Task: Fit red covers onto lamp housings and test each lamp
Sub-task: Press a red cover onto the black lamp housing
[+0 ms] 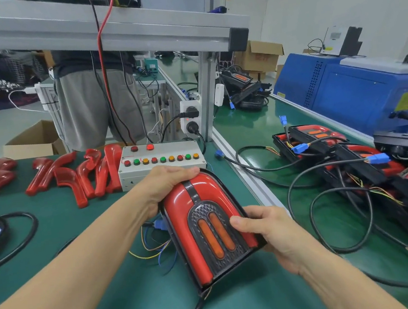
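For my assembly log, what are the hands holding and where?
Both grip one lamp: left hand over its rounded top end, right hand on the right edge near the bottom.

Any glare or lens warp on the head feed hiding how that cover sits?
Head view: soft glare streaks on the red cover and green mat, none masking its edges; wide-angle bending bows the frame beam; the held lamp stays sharp, both hands gripping it.

Left hand (168, 184) curled over lamp's (212, 227) top, right hand (266, 234) apparently gripping its side
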Available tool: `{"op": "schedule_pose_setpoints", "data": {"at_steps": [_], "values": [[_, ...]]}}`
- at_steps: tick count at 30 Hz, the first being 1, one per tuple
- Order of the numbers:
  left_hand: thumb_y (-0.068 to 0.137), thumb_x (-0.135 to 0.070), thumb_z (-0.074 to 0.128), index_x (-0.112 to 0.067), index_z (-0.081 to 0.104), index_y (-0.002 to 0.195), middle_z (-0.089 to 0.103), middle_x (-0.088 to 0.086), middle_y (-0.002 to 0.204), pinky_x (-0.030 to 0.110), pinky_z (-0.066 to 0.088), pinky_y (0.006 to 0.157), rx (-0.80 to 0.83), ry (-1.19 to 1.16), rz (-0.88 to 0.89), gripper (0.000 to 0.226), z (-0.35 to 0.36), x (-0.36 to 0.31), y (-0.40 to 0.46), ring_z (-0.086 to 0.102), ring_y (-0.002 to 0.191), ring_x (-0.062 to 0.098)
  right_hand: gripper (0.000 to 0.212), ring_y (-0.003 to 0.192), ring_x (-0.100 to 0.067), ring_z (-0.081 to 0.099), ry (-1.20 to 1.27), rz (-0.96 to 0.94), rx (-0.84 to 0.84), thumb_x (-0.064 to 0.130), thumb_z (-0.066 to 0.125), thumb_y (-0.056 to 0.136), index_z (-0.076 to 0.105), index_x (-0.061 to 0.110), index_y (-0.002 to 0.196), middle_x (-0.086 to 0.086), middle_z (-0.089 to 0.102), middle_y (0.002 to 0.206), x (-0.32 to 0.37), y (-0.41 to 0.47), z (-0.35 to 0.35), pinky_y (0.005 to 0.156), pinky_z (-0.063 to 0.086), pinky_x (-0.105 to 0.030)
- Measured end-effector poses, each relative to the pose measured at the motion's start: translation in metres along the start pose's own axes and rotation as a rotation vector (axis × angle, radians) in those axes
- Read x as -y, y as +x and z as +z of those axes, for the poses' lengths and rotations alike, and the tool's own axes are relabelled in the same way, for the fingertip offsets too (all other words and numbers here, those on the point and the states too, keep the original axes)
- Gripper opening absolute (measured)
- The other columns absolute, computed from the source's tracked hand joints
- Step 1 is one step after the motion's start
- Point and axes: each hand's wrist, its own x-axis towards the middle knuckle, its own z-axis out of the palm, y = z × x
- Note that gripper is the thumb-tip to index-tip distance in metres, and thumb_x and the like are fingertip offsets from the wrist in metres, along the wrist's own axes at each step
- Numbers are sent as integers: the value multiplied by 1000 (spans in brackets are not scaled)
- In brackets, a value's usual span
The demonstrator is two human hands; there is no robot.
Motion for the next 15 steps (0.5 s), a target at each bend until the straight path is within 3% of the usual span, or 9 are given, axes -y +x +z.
{"op": "schedule_pose_setpoints", "data": {"at_steps": [4,6,8,10,13,15], "values": [[75,-58,61,-16,65,99,70,6,88,40,53,82,36,-64,-27,48,5,-1,0,65,82,22,33,70,-20,71,164,-80,-116,22,74,71,72,4,99,-14,76,88,1,3,0,61,55,-26],[87,-53,54,-15,64,111,70,6,104,43,53,86,95,-42,7,46,12,7,-3,66,96,25,33,78,-21,72,268,-136,-200,16,71,78,66,3,108,-13,75,96,0,6,3,67,57,-31],[95,-36,51,-20,61,118,71,5,106,41,56,82,92,-35,83,29,25,13,-9,68,94,23,44,89,-23,72,335,-202,-211,18,72,78,58,2,117,-13,73,106,-1,7,9,74,58,-35],[99,-24,47,-23,62,118,73,1,99,32,56,74,12,-33,154,25,28,10,-9,67,84,16,59,100,-23,69,318,-275,-118,31,73,72,56,4,122,-12,70,116,0,6,15,84,56,-35],[99,-13,44,-23,72,105,72,5,103,40,47,93,100,-94,209,31,22,-3,-6,65,91,19,84,117,-22,61,392,-359,80,44,85,62,53,8,131,-9,64,128,10,2,14,103,46,-37],[98,-11,44,-26,74,102,71,8,108,43,44,99,208,-69,237,34,22,-10,-6,64,96,22,100,110,-22,64,522,-357,182,46,94,42,56,6,126,-9,68,121,18,2,14,96,51,-34]]}}
